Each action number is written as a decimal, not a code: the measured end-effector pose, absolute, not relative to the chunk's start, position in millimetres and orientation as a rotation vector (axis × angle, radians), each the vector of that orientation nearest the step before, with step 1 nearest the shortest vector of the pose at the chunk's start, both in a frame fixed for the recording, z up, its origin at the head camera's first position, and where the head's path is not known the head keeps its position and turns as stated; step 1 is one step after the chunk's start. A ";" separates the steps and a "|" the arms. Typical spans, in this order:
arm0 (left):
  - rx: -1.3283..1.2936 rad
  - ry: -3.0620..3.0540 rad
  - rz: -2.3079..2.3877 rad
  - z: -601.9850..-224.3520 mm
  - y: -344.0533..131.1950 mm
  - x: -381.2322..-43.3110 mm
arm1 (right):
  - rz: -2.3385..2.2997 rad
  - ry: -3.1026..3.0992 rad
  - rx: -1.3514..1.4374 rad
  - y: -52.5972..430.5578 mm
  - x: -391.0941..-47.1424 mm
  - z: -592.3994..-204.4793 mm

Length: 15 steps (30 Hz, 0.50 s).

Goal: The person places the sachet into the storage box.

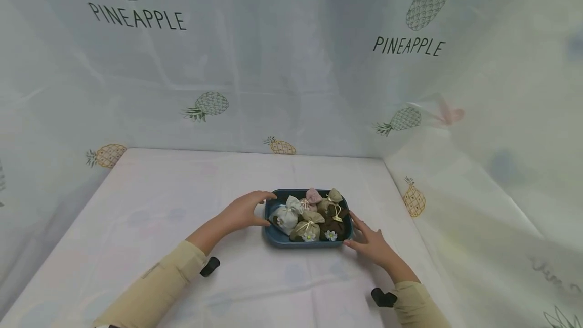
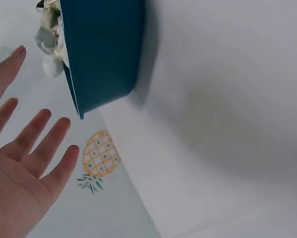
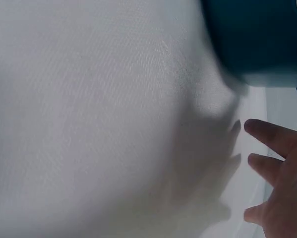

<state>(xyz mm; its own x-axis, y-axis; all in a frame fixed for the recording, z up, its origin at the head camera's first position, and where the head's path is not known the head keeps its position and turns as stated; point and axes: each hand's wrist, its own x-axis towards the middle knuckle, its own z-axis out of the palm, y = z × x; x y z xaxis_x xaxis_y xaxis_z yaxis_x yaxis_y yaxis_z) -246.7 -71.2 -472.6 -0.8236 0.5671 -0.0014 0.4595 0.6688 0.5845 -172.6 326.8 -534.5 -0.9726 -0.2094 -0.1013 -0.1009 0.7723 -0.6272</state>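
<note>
A blue rectangular tray (image 1: 302, 244) stands on the table, filled with small tied cloth pouches. Among them are a whitish pouch (image 1: 286, 216), a beige pouch (image 1: 307, 227), a pink pouch (image 1: 313, 196) and a dark brown pouch (image 1: 334, 224). At the tray's left end is my left hand (image 1: 248, 210), thumb and fingers spread; the left wrist view shows its fingers (image 2: 49, 136) apart from the wall. My right hand (image 1: 374, 246) is at the right end, fingertips right at the rim. In the right wrist view its lower fingers (image 3: 269, 136) are extended and spread.
A pale cloth covers the table (image 1: 182, 181). Behind it and to the right hang light curtains (image 1: 282, 65) printed with pineapples. A black wrist device (image 1: 210, 266) shows by the left sleeve, another black device (image 1: 383, 298) by the right one.
</note>
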 end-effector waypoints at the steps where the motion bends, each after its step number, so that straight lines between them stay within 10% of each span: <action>1: 0.821 2.702 0.876 -471.7 -74.1 -245.7 | -0.949 2.826 -0.261 327.5 -172.9 -533.5; 15: 0.743 2.720 0.897 -457.5 -115.4 -233.2 | -0.740 3.037 -0.369 338.3 -177.6 -518.5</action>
